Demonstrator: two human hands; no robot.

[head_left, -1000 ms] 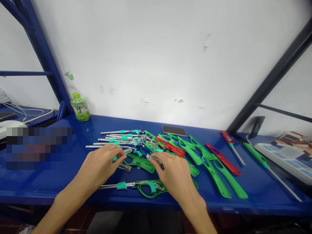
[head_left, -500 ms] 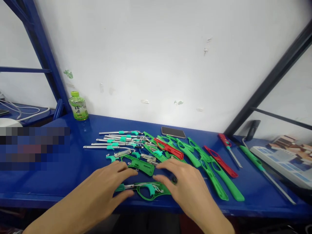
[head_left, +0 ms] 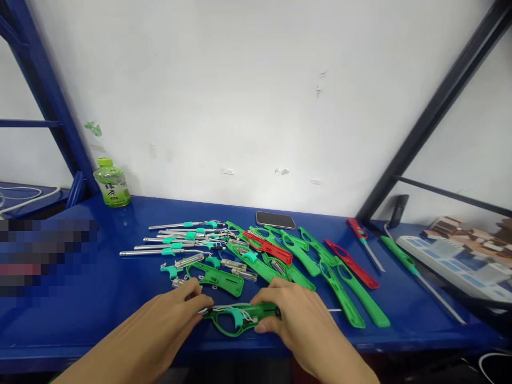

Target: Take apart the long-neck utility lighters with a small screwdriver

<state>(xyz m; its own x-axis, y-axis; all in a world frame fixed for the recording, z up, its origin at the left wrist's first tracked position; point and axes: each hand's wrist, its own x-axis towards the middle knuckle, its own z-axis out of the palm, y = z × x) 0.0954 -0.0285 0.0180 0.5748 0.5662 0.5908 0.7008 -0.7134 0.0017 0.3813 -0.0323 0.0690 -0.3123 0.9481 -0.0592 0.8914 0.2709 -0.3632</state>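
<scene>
Near the table's front edge lies a green lighter casing half (head_left: pixel 226 326) with a teal trigger (head_left: pixel 237 317) and white wires in it. My left hand (head_left: pixel 170 320) pinches its front end, where the fingers hide the metal tube. My right hand (head_left: pixel 290 314) is closed around the handle part, thumb in front and fingers behind. A dark piece shows beside the right fingers. Just beyond the hands rests another green casing half (head_left: pixel 224 280), with small clear fuel tanks (head_left: pixel 244 274) to its right.
Several metal lighter tubes (head_left: pixel 156 253) lie at the left. Green and red casing halves (head_left: pixel 356 266) spread to the right, with a phone (head_left: pixel 275 220) behind them. Two whole lighters (head_left: pixel 366 240) lie farther right. A green tea bottle (head_left: pixel 112 184) stands at the back left.
Both hands were open above the casing half and have come down and closed on its two ends. The camera view has shifted slightly, moving the scene left in the picture.
</scene>
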